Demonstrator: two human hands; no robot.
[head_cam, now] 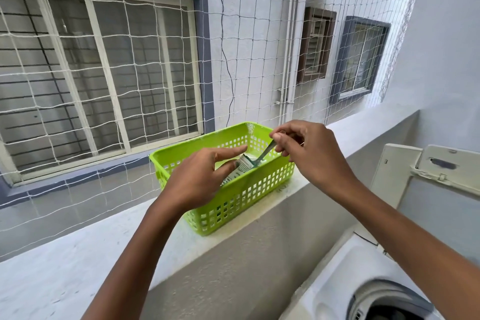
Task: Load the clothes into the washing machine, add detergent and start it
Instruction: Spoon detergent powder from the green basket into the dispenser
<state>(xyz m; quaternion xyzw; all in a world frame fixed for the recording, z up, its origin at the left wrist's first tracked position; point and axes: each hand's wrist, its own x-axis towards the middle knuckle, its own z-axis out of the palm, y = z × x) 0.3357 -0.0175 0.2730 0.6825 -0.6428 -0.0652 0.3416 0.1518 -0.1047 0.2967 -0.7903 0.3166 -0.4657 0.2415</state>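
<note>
A lime-green plastic basket [244, 197] sits on the balcony ledge [78, 254]. Inside it lies a white and green detergent packet [240, 167] with its mouth open. My left hand [200, 179] grips the packet, index finger stretched along its top. My right hand [309, 153] pinches the handle of a metal spoon [265, 152], whose bowl dips into the packet's mouth. The washing machine [363, 291] stands at the lower right, its round drum opening partly visible under my right forearm. No clothes show.
A white safety net [155, 60] spans the opening just behind the ledge, with a neighbouring wall and windows beyond. The machine's raised white lid [415, 179] stands against the right wall. A black cable [368, 239] runs behind the machine.
</note>
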